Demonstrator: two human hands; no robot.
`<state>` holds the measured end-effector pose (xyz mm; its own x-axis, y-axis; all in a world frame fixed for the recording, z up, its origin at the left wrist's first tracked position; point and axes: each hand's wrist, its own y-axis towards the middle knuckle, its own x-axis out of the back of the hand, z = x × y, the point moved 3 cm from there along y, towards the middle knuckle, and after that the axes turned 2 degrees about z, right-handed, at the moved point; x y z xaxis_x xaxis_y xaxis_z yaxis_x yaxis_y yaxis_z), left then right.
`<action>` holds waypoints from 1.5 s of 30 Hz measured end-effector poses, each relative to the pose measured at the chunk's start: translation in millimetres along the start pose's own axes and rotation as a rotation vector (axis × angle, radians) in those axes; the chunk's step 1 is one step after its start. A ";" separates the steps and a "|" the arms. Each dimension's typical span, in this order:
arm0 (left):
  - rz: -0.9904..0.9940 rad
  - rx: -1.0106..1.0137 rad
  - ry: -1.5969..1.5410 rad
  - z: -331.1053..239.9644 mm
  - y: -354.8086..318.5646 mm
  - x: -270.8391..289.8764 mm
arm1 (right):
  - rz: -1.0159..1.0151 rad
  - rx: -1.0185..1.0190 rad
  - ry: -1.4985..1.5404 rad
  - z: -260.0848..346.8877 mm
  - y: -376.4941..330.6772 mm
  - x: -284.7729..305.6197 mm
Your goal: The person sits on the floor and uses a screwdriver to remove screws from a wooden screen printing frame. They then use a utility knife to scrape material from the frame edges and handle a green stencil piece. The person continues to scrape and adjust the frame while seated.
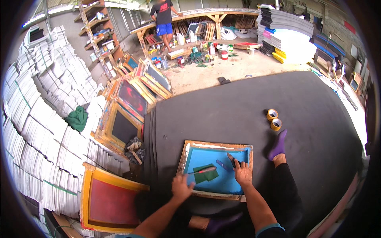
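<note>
A wooden frame [218, 144] with a stretched blue sheet [206, 154] inside lies flat before me on dark sheeting. My right hand [243, 174] is over its right side, closed on a narrow dark tool [231, 158] whose kind I cannot make out. At the frame's left edge my left hand [182, 188] is blurred by motion, its thumb toward the frame; its grip is unclear. Beyond it, a thin tool with a red and grey handle [205, 170] lies across a dark green piece [206, 176]. A small purple-blue strip [222, 164] lies between that piece and my right hand.
Dark sheeting [222, 111] spreads around me, bearing two rolls of yellow tape [272, 115] [276, 124]. A red-meshed frame [113, 200] and other frames [129, 125] stand left, beside stacked white sheets [39, 146]. A person [163, 20] stands at a far bench; another [338, 68] is far right.
</note>
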<state>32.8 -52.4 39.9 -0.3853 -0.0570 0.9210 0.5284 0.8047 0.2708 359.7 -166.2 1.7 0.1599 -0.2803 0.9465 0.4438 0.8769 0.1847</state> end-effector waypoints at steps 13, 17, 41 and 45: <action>0.257 0.402 -0.128 79.7 -20.2 -29.1 | 0.120 -0.067 -0.125 5.0 -11.4 -17.0; 0.240 0.375 -0.147 87.3 -20.9 -38.5 | 0.155 -0.147 -0.127 4.1 -4.3 -21.9; 0.292 0.584 -0.477 101.4 -8.5 -48.8 | 0.187 0.021 0.263 138.8 -10.9 -46.1; 0.252 0.525 -0.424 102.3 -14.2 -44.0 | 0.215 -0.011 0.216 141.8 -72.6 -38.1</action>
<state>-35.2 -0.8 -33.1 -0.6163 0.3163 0.7212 0.2476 0.9472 -0.2038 196.4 -163.8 -10.3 0.4346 -0.1666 0.8851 0.3888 0.9212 -0.0174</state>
